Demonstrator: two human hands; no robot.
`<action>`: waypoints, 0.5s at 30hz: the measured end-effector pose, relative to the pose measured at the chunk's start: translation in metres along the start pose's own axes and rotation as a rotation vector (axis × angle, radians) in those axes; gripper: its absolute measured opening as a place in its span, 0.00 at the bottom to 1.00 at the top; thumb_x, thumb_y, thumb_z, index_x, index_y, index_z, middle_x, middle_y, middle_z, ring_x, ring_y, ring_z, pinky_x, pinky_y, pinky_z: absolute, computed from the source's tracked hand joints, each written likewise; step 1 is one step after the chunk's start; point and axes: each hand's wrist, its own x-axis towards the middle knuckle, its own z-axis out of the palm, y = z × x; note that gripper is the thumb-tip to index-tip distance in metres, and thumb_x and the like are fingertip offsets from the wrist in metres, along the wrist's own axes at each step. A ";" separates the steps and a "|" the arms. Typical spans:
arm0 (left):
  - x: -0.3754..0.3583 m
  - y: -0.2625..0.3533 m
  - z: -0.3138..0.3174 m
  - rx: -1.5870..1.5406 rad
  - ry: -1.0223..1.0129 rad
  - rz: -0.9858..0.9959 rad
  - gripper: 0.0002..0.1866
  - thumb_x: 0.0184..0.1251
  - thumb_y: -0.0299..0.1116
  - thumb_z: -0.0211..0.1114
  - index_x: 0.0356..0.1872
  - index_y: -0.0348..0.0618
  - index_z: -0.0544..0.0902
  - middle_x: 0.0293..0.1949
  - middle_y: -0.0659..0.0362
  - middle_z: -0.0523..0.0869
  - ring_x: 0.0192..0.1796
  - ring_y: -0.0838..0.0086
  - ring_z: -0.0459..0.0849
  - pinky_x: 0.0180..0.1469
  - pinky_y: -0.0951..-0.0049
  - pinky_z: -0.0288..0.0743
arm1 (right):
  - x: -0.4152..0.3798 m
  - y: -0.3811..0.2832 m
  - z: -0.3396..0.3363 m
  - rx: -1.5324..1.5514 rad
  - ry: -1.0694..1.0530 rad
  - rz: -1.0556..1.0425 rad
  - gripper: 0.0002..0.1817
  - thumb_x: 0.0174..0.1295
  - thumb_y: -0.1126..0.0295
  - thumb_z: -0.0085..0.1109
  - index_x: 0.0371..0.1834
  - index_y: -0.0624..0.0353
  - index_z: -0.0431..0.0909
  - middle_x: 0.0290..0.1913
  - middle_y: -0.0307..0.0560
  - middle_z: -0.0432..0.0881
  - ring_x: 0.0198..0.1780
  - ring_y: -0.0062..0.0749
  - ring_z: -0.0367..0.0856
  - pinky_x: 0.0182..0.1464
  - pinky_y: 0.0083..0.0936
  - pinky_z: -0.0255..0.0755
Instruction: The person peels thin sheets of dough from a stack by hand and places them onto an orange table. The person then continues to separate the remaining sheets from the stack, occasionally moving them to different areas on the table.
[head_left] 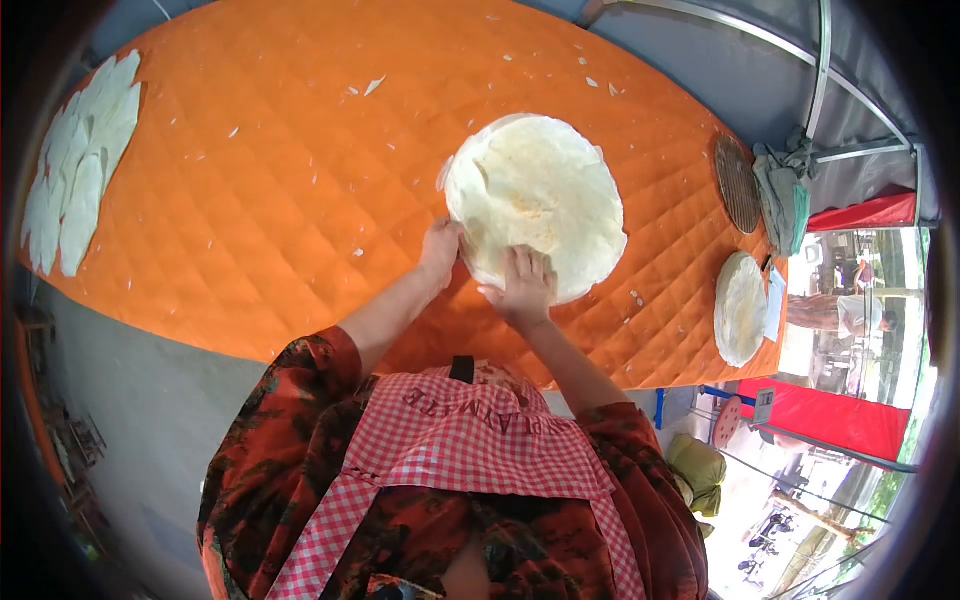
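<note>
In front of me, a round stack of thin pale flatbreads [560,190] lies on the orange quilted table cover. Its top sheet is slightly browned near the middle, and a thin flap sticks out at the left rim. My left hand [441,250] is at the stack's lower left edge, fingers curled in on the rim; the fingertips are partly hidden. Flat on the near part of the top sheet rests my right hand [524,285], its fingers stretched out and holding nothing.
Loose flatbread sheets [85,175] overlap at the table's far left. At the right end are another round flatbread stack [741,310], a round wire rack [737,185] and folded cloths [783,200]. Small dough flakes dot the orange cover [290,180]. A person [850,315] is outside at right.
</note>
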 end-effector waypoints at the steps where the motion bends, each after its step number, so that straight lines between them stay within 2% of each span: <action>1: 0.007 0.007 0.001 0.055 -0.003 0.024 0.12 0.66 0.32 0.54 0.43 0.33 0.75 0.35 0.54 0.81 0.31 0.69 0.80 0.37 0.69 0.78 | -0.001 0.000 0.005 -0.049 0.019 0.009 0.32 0.46 0.60 0.64 0.57 0.59 0.70 0.58 0.46 0.70 0.60 0.46 0.66 0.54 0.48 0.67; 4: 0.001 0.058 0.013 0.175 0.192 0.065 0.15 0.66 0.37 0.56 0.43 0.32 0.75 0.37 0.52 0.82 0.38 0.68 0.80 0.41 0.68 0.75 | -0.007 0.009 0.030 -0.128 0.048 0.024 0.33 0.46 0.62 0.63 0.59 0.60 0.69 0.61 0.47 0.69 0.60 0.46 0.66 0.54 0.48 0.67; 7: 0.062 0.044 0.015 0.095 0.406 0.163 0.16 0.66 0.37 0.57 0.43 0.31 0.76 0.36 0.52 0.83 0.38 0.67 0.81 0.40 0.67 0.75 | -0.010 0.019 0.042 -0.056 0.040 0.021 0.32 0.48 0.64 0.61 0.59 0.60 0.69 0.63 0.47 0.68 0.61 0.46 0.66 0.55 0.49 0.65; 10: 0.092 0.055 0.013 0.271 0.446 0.177 0.16 0.66 0.37 0.59 0.42 0.32 0.78 0.30 0.54 0.83 0.34 0.66 0.82 0.39 0.66 0.76 | -0.011 0.023 0.043 0.008 0.048 0.011 0.31 0.48 0.65 0.60 0.58 0.60 0.69 0.63 0.48 0.68 0.63 0.47 0.65 0.58 0.50 0.62; 13: 0.092 0.074 0.015 0.302 0.274 0.075 0.13 0.65 0.36 0.60 0.37 0.33 0.80 0.28 0.53 0.84 0.32 0.64 0.82 0.39 0.63 0.76 | -0.012 0.023 0.037 0.011 0.043 -0.005 0.31 0.49 0.66 0.60 0.59 0.61 0.68 0.63 0.49 0.68 0.63 0.47 0.65 0.58 0.48 0.63; 15: 0.102 0.067 0.013 0.385 0.251 0.183 0.11 0.65 0.35 0.61 0.35 0.35 0.81 0.24 0.55 0.82 0.27 0.68 0.79 0.29 0.67 0.73 | -0.011 0.021 0.036 0.027 0.019 0.007 0.32 0.49 0.66 0.62 0.60 0.61 0.67 0.64 0.49 0.67 0.63 0.47 0.65 0.58 0.47 0.63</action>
